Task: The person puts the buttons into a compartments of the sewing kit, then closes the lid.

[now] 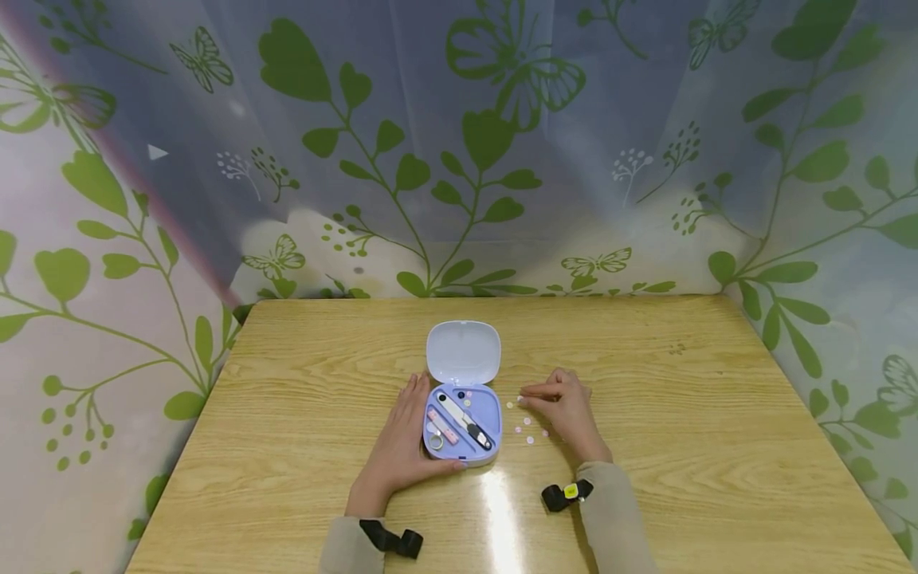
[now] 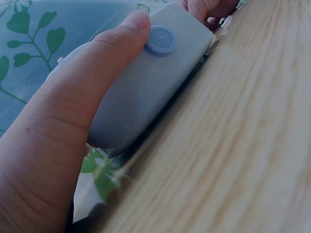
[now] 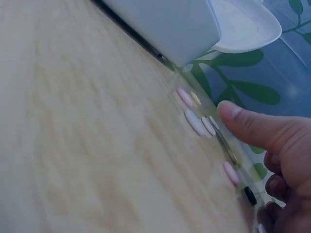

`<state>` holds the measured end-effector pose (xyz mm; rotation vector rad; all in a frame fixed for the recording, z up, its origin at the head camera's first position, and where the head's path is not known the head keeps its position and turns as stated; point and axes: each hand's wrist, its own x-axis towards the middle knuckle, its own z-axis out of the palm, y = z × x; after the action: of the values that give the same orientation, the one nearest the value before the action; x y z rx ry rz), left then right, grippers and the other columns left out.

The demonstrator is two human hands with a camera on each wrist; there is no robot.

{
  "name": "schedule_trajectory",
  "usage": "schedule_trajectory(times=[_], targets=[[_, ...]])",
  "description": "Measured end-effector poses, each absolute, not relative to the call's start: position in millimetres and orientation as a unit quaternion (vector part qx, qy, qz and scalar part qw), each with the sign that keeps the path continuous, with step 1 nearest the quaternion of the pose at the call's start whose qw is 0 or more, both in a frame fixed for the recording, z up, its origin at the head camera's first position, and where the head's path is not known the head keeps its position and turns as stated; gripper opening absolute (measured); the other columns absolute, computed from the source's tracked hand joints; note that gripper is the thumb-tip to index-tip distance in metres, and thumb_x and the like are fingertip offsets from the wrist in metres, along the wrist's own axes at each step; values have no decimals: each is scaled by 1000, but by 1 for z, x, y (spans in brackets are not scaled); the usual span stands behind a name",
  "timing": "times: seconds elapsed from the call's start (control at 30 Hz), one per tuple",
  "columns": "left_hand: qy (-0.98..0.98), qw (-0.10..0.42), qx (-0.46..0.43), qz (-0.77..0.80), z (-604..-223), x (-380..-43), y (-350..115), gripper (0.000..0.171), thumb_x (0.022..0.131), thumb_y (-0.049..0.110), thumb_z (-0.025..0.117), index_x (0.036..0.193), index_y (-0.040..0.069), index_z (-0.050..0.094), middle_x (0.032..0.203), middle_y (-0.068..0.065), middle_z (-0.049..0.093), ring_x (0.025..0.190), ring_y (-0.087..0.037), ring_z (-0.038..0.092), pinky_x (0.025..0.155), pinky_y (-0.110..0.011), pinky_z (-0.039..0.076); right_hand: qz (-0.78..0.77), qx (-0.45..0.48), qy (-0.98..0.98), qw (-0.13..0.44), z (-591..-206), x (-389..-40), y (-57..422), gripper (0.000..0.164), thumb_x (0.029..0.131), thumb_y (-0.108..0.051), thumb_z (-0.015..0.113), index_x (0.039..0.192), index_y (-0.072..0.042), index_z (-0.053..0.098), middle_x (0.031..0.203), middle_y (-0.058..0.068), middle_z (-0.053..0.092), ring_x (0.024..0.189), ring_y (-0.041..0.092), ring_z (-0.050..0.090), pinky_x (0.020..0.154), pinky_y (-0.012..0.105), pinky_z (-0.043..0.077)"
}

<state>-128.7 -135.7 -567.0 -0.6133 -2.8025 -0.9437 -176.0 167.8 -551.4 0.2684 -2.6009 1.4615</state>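
Observation:
A light-purple sewing box (image 1: 492, 459) stands on the table with its lid (image 1: 464, 353) raised. Inside are a long white-and-black tool (image 1: 462, 418), a pink-and-white stick (image 1: 443, 426), a small ring (image 1: 436, 440) and a few buttons. My left hand (image 1: 402, 450) holds the box at its near left corner, fingers along the left side. Its thumb (image 2: 114, 43) lies on the front, beside the round catch (image 2: 161, 41). To the right of the box, my right hand (image 1: 570, 410) pinches a small white button (image 1: 519, 398) between thumb and forefinger; the right wrist view does not show that button clearly.
Several small buttons, among them a white one (image 1: 530, 440) and a pink one (image 3: 231, 173), lie loose between box and right hand. The wooden table (image 1: 287, 383) ends at a patterned cloth (image 1: 402, 159) behind. Black wrist straps (image 1: 390, 540) are on both arms.

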Motion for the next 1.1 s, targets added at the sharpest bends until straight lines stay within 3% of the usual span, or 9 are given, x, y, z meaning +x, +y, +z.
schedule_trajectory(times=[0.37,1.1], targets=[[-924,65,-205,-315,-566,-128,-136,140,61,85,69,160,8,6,166,-8,9,153,-22,2,124,-42,10,457,83,-882,81,-555,-178,163,15,73,-17,89,87,-15,82,75,-4,50,77,18,41,90,44,21],[-924,63,-204,-316,-564,-128,-135,140,61,85,68,160,8,6,166,-9,10,153,-22,3,124,-42,10,440,80,-889,96,-555,-177,161,12,72,-17,90,79,-15,81,75,-4,51,77,19,43,85,43,22]])
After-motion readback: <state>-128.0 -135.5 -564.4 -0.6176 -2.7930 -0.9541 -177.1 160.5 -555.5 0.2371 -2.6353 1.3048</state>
